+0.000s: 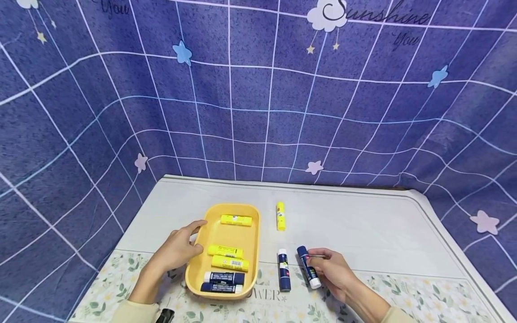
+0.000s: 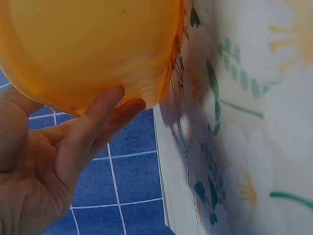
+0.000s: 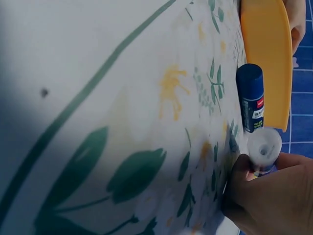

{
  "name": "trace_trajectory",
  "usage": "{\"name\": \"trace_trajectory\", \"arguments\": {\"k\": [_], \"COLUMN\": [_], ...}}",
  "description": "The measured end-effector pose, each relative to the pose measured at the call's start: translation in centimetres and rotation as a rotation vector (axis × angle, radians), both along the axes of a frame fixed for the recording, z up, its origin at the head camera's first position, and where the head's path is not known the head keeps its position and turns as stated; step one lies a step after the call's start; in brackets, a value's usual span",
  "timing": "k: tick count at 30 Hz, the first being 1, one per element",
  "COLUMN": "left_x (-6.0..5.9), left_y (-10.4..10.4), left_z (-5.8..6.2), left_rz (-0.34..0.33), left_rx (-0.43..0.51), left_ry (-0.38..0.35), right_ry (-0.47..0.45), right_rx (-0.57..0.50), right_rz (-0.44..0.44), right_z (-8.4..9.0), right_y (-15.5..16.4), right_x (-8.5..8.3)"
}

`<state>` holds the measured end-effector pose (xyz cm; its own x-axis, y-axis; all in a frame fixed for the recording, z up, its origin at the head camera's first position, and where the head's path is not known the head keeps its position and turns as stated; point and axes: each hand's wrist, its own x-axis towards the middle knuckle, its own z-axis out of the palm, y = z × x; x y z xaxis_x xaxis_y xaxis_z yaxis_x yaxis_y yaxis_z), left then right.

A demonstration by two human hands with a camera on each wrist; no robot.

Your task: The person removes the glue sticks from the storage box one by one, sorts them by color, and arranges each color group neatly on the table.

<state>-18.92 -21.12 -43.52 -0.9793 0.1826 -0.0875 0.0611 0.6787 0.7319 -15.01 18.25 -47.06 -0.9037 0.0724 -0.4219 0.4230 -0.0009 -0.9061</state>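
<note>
1. Holding the left rim of the orange-yellow tray [image 1: 232, 235], the left hand [image 1: 175, 251] is resting its thumb over the edge, its fingers bearing on the outer wall.
2. Inside, three yellow glue sticks [image 1: 236, 220] and two dark blue glue sticks [image 1: 232, 278] are lying crosswise, the blue at the near end. I am counting these five as done; in my judgement, the work is running past halfway.
3. Right of the tray, a loose yellow stick [image 1: 280, 216] is lying lengthwise on the table [image 1: 363, 224], awaiting handling.
4. Nearer, a loose blue stick [image 1: 284, 270] is also lying outside, touching neither tray nor hand.
5. Farthest right, the right hand [image 1: 333, 271] is pinching a third outside piece, a white-ended blue stick [image 1: 308, 271]; whether it is touching the table, I cannot tell.
</note>
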Motion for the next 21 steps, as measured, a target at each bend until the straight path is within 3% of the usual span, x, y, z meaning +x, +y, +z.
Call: {"name": "trace_trajectory", "arguments": {"k": [8,21], "left_x": [0.13,-0.21], "left_y": [-0.03,-0.09], "left_z": [0.04,-0.14], "left_rz": [-0.009,-0.002], "left_rx": [0.007,0.008], "left_ry": [0.005,-0.005], "right_ry": [0.034,0.033], "right_rx": [0.048,-0.007], "right_rz": [-0.004,0.045], "right_z": [-0.29,-0.34], "right_y": [-0.02,0.81], "right_x": [-0.05,0.31]}}
